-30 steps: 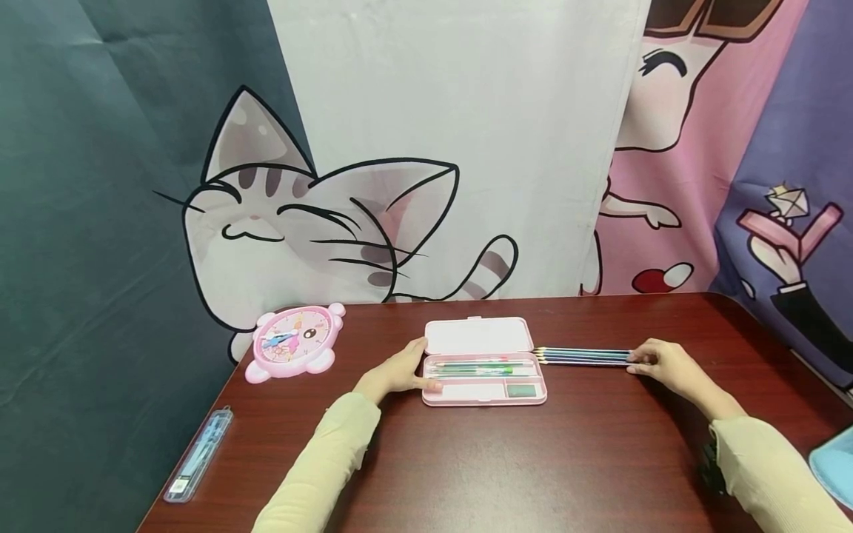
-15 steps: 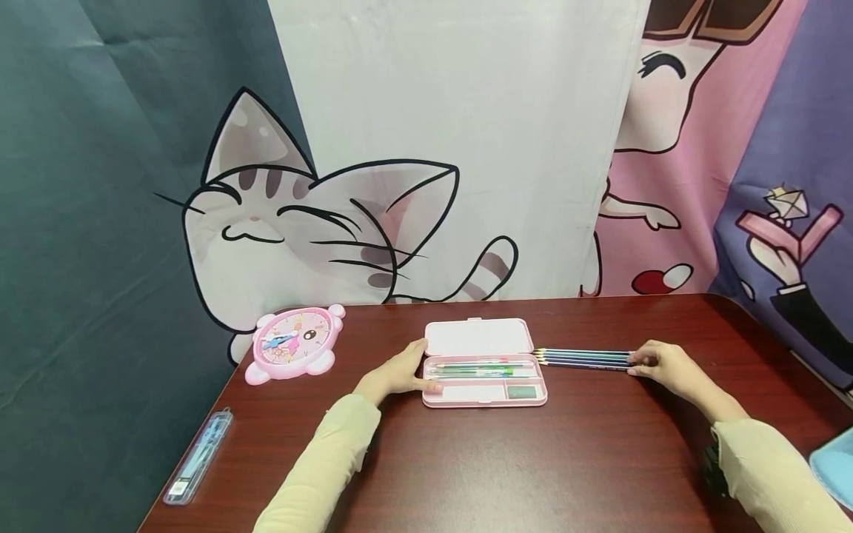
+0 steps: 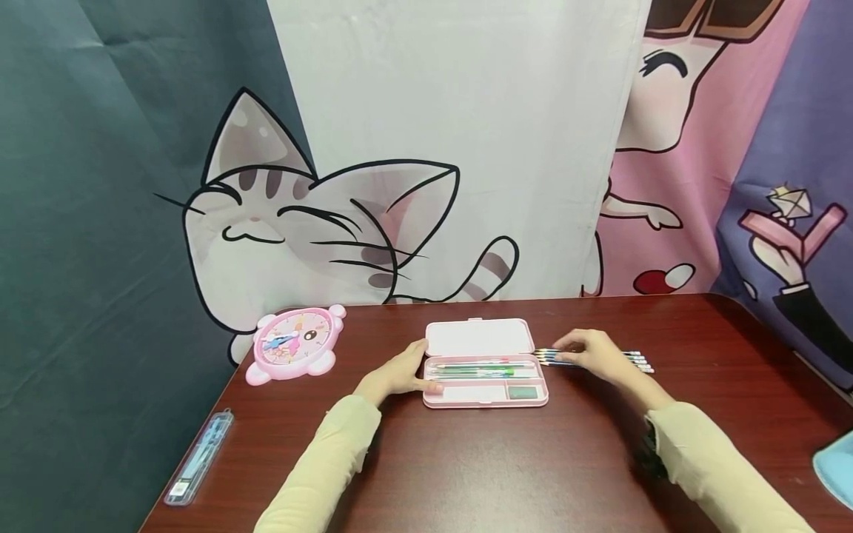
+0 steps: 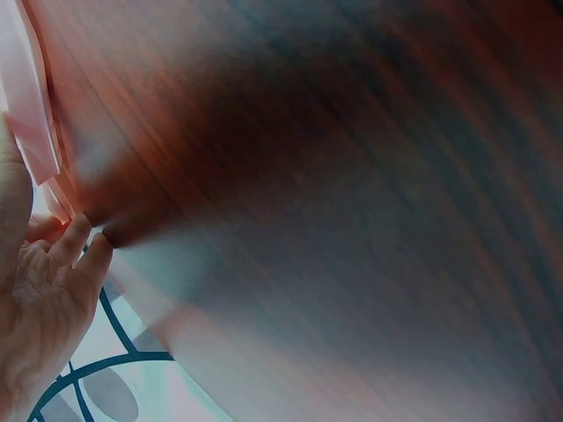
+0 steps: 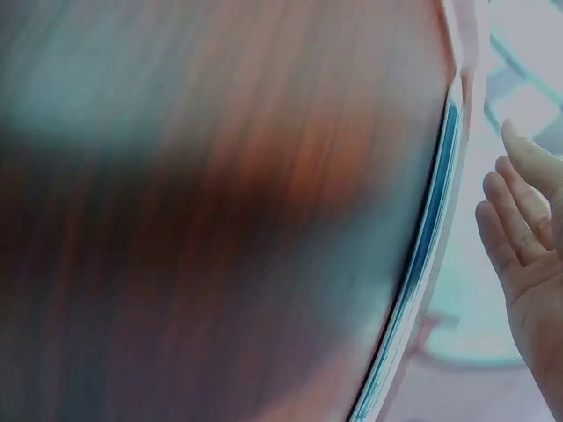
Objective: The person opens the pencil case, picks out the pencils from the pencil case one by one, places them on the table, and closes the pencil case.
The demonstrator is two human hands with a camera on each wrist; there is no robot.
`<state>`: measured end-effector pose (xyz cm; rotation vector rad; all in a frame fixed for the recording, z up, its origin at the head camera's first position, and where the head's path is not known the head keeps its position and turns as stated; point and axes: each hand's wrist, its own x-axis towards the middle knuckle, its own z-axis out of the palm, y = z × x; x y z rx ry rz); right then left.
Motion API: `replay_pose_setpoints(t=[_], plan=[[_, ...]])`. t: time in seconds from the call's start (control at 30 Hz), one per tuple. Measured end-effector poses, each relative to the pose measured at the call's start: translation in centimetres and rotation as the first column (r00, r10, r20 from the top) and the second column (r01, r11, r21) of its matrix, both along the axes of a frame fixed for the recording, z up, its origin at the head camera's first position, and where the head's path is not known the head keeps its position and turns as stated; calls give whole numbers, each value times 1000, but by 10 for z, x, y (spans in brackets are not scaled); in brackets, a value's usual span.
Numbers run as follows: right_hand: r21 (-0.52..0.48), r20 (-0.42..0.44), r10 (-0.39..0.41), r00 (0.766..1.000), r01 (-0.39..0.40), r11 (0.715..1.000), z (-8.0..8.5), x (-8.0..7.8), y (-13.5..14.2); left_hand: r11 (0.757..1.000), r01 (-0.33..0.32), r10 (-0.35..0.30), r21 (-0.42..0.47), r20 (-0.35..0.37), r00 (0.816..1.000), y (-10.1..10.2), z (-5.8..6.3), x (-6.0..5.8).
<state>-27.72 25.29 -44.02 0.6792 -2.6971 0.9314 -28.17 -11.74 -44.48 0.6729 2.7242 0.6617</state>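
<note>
A pink pencil case (image 3: 476, 392) lies with its lid raised on the table; green pencils and a grey-green eraser (image 3: 523, 391) are inside. My left hand (image 3: 396, 372) holds its left side, thumb over the front rim and fingers by the lid. Right of the case, several dark-blue pencils (image 3: 636, 358) lie side by side, points toward the case. Above their left part is my right hand (image 3: 595, 354), which covers their middle. In the right wrist view its fingers are extended and apart from the pencils (image 5: 437, 189), with nothing between them.
A pink toy clock (image 3: 293, 343) lies at the back left of the brown table (image 3: 493, 474). A clear plastic case (image 3: 198, 459) sits along the left edge. Part of a light-blue item (image 3: 836, 466) shows at the right edge. A cartoon curtain (image 3: 520, 148) hangs behind.
My right hand has moved left along the pencils, from their right ends to near their points, uncovering the right ends. The left hand and pencil case have stayed put.
</note>
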Motion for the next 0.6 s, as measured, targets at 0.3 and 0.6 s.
replay_pose_setpoints(t=[0.3, 0.6], plan=[[33, 132, 145, 981, -150, 988, 2, -9, -52, 1000, 1, -2, 14, 5, 1000, 0, 1, 1], [166, 184, 174, 967, -205, 964, 6, -9, -62, 1000, -5, 5, 17, 3, 1000, 0, 2, 1]])
